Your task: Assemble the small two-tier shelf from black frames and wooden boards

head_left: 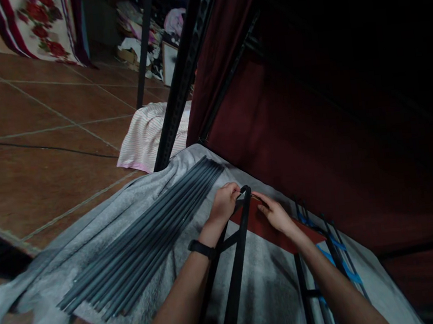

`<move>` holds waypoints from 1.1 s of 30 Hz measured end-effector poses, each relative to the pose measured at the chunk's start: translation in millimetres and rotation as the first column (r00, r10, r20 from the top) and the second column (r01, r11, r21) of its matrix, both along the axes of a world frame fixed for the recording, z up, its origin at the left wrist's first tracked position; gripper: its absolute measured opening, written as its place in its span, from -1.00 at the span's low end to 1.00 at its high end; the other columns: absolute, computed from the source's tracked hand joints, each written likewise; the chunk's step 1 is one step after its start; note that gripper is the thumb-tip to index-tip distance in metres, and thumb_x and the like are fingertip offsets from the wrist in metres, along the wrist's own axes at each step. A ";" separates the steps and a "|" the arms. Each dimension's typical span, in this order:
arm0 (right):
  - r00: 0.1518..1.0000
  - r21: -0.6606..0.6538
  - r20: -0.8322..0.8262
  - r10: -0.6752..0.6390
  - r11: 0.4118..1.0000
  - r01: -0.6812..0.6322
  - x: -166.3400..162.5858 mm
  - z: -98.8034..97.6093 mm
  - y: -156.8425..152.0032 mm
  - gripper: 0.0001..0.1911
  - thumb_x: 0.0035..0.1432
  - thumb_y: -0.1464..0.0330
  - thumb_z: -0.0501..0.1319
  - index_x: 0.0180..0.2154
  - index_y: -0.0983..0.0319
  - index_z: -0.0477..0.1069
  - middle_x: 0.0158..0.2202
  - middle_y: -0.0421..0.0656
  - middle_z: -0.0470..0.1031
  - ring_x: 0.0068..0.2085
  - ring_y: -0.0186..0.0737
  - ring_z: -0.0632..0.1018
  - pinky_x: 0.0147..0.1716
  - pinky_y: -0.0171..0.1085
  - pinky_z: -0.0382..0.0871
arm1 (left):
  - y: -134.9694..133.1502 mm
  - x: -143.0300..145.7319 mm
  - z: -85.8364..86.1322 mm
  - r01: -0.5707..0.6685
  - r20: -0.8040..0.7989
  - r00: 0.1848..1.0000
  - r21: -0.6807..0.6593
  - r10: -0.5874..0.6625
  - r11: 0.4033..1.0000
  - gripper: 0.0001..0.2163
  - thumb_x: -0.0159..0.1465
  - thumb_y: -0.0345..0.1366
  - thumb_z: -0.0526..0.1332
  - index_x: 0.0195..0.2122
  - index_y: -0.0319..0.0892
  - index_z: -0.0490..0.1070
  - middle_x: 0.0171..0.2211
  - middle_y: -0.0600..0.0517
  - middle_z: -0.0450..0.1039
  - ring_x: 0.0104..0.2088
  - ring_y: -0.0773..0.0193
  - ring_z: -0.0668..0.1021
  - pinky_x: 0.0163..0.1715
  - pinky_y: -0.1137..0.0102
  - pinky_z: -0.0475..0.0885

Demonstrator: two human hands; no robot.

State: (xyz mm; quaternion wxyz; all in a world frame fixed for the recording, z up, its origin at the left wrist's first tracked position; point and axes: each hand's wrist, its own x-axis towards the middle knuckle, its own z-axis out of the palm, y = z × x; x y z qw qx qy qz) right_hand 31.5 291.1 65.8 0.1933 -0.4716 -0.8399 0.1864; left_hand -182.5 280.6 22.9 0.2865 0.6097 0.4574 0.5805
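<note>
A black metal frame (237,276) with two long bars, short crosspieces and a curved top end runs between my forearms. My left hand (224,202), with a dark band at the wrist, is closed, its thumb and fingers pinched at the left side of the curved end. My right hand (275,212) is at the right side of that end, its index finger stretched towards it and the fingertips close together on something thin, too small to make out. Under and beside the frame lies a flat red-orange sheet (274,236). Left of my left hand, several grey rods (147,236) lie side by side.
A grey blanket (267,280) covers the surface beneath. At the right lie black frame pieces with blue strips (339,244). A perforated black post (180,78) rises ahead, beside a dark red curtain (314,136). A black cable (40,147) crosses the tiled floor (40,108).
</note>
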 end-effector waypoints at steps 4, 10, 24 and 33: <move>1.000 -0.010 0.005 -0.015 1.000 0.015 -0.4 -0.1 -0.1 -0.48 0.20 0.42 0.08 0.19 0.08 0.31 0.19 -0.17 0.38 0.20 -0.16 0.39 0.24 -0.07 0.18 | 3.7 0.7 -4.2 -0.044 0.128 0.991 -0.027 0.047 0.999 -0.88 0.20 -0.47 0.15 -0.46 -0.16 0.36 -0.49 0.08 0.40 -0.42 0.30 0.45 -0.38 0.44 0.28; 1.000 -0.008 0.005 -0.009 1.000 0.009 -1.3 0.3 -3.2 -0.48 0.19 0.43 0.08 0.19 0.08 0.31 0.19 -0.17 0.39 0.20 -0.16 0.38 0.24 -0.07 0.17 | 7.0 4.9 -7.5 0.058 0.249 0.968 -0.093 -0.034 0.994 -0.90 0.17 -0.44 0.17 -0.47 -0.16 0.38 -0.58 0.14 0.35 -0.52 0.35 0.42 -0.50 0.49 0.24; 1.000 0.001 0.001 -0.014 1.000 0.014 -2.2 2.1 -1.5 -0.48 0.20 0.45 0.09 0.18 0.06 0.33 0.16 -0.18 0.42 0.17 -0.16 0.42 0.22 -0.08 0.21 | 7.2 6.7 2.5 0.045 0.054 0.998 -0.051 -0.042 0.998 -0.86 0.19 -0.45 0.12 -0.45 -0.17 0.44 -0.51 0.07 0.46 -0.45 0.31 0.49 -0.41 0.48 0.29; 0.999 0.028 0.037 -0.012 1.000 0.010 -1.4 3.4 -4.2 -0.47 0.21 0.47 0.08 0.20 0.04 0.31 0.16 -0.18 0.41 0.17 -0.15 0.41 0.19 -0.10 0.24 | 5.8 13.1 7.6 0.040 0.053 0.998 -0.124 -0.033 0.991 -0.86 0.18 -0.46 0.16 -0.40 -0.15 0.50 -0.42 0.03 0.57 -0.38 0.26 0.56 -0.33 0.47 0.37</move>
